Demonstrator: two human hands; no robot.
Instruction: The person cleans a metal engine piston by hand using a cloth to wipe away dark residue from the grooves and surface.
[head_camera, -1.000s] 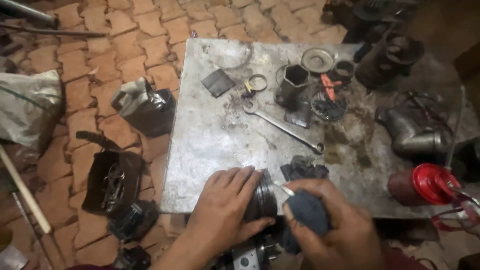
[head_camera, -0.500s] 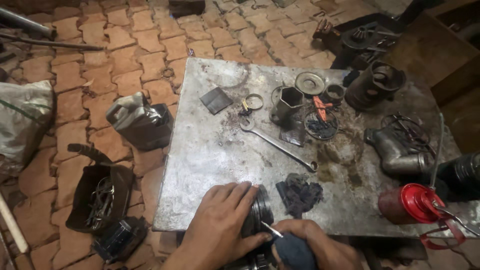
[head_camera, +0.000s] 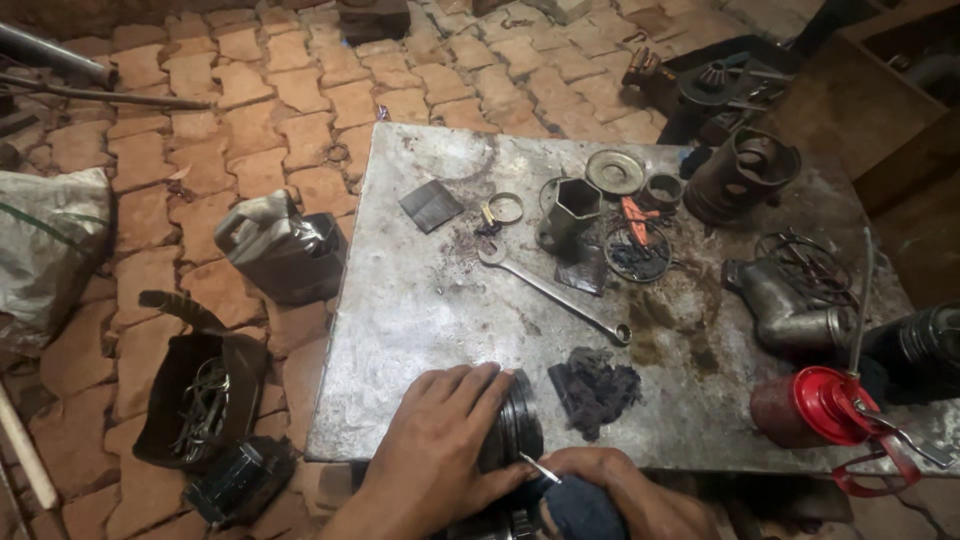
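**Hands working a round metal part at the table's near edge**

The left hand (head_camera: 440, 440) is lying palm-down over a dark ringed cylindrical part (head_camera: 512, 432), fingers spread and clamping it against the near edge of the metal table (head_camera: 420, 300). The right hand (head_camera: 625, 492) is closing around the dark blue handle of a screwdriver (head_camera: 570, 495), with its thin metal tip angling up into the side of the part. The two hands are sitting close together, almost touching. The part is hanging half over the near edge, roughly mid-way along it; what lies below it is cut off by the frame, so I cannot tell whether it is joined to anything.

Just beside the part on the right, a dark greasy rag (head_camera: 594, 388) is lying on the table. Further in, a long spanner (head_camera: 553, 291) is lying diagonally, with a hexagonal socket tube (head_camera: 566, 211) standing near the far edge. A red oil can (head_camera: 815, 405) is sitting at the near right corner. On the brick floor to the left, a grey plastic jug (head_camera: 280, 245) and a black pouch of tools (head_camera: 200, 395) are resting.

Doing this well likely means keeping the left palm pressing down firmly so the part is not rolling, holding the tip seated in its groove, and levering gently with the blade pointing away from the left fingers in case it slips.
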